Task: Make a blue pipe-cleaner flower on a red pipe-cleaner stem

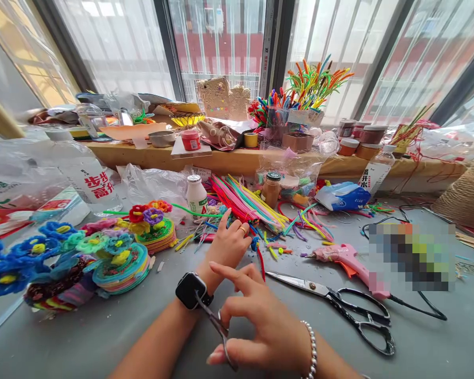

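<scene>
My left hand (231,245), with a ring and a black smartwatch (190,290) on its wrist, reaches over the near edge of a pile of coloured pipe cleaners (245,202). Its fingers are stretched forward, the index finger close to a green pipe cleaner (197,212); the thumb is hidden. A small blue twisted piece (255,243) lies beside its fingertips. In front of that wrist, my right hand (263,318), wearing a beaded bracelet, holds small metal scissors (214,319) by the finger loops, their tip end overlapping the watch in view.
Large black-handled scissors (332,295) and a pink glue gun (339,258) with a cord lie at right. Pipe-cleaner flowers (35,247) on round bases stand at left. A white bottle (196,197), a brown jar (271,189) and a blue tissue pack (343,196) stand behind.
</scene>
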A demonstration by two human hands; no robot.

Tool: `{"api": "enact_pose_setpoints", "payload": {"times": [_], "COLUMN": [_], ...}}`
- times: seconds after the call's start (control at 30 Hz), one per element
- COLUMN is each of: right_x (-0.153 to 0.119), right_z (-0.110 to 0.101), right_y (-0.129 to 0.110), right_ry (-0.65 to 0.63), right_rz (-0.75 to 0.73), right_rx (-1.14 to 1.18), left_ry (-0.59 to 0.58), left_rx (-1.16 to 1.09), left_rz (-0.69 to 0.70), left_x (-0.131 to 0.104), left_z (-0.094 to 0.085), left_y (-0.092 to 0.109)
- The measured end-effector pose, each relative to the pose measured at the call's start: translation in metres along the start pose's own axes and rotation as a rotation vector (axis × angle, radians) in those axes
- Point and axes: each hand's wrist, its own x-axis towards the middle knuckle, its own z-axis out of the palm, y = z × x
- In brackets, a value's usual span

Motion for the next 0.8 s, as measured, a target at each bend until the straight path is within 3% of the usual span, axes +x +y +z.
{"api": "enact_pose_setpoints", "payload": {"times": [0.3,0.8], "right_x": [0.011,0.008], "right_z": [0.014,0.011], "right_y": [0.002,0.006], "right_ry": [-0.030,-0.031], "right_rz": [-0.046,-0.081], "right_rx": [-0.059,-0.100], "left_ry": [-0.023,0.032], "left_rx": [0.000,-0.070], "left_rz": [0.070,-0.015], "left_x": [0.003,0.002], "left_z": [0.010,0.004], "left_y": [0.006,0.008]}}
